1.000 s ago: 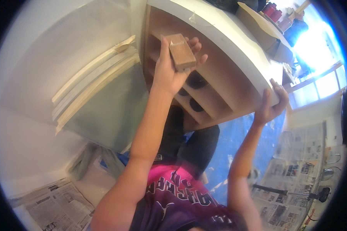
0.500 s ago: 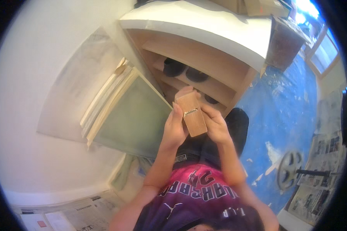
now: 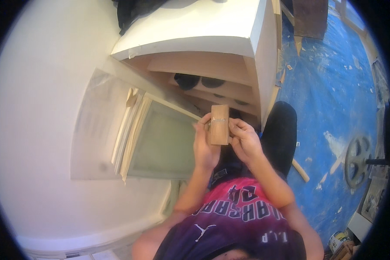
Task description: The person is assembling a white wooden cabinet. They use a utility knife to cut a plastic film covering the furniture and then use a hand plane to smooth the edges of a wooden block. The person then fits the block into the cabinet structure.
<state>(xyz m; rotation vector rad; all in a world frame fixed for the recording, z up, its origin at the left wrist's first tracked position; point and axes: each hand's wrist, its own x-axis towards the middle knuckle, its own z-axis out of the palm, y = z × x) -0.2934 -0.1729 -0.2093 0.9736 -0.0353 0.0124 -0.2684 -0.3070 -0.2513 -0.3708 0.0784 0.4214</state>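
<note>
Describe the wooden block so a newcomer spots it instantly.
Find the white-topped shelf unit at upper centre. Before its lower part, the left hand and right hand hold a brown wooden block. Unlike the pale-edged panel to its left, it has a narrow slot across its face.

Hand plane (image 3: pixel 219 130) between both hands, left hand (image 3: pixel 206 145) on its left side, right hand (image 3: pixel 247 139) on its right. Shelf cabinet (image 3: pixel 190 31) beyond them; cloth (image 3: pixel 136 12) on its top, rounded objects (image 3: pixel 186 81) on its shelves. Framed panel (image 3: pixel 164 134) left of the hands, in front of the wall (image 3: pixel 43 108). Floor sheet (image 3: pixel 320 108) to the right, wood stick (image 3: pixel 300 170) on it; spoked wheel (image 3: pixel 360 161) farther right, can (image 3: pixel 339 240) lower right.
</note>
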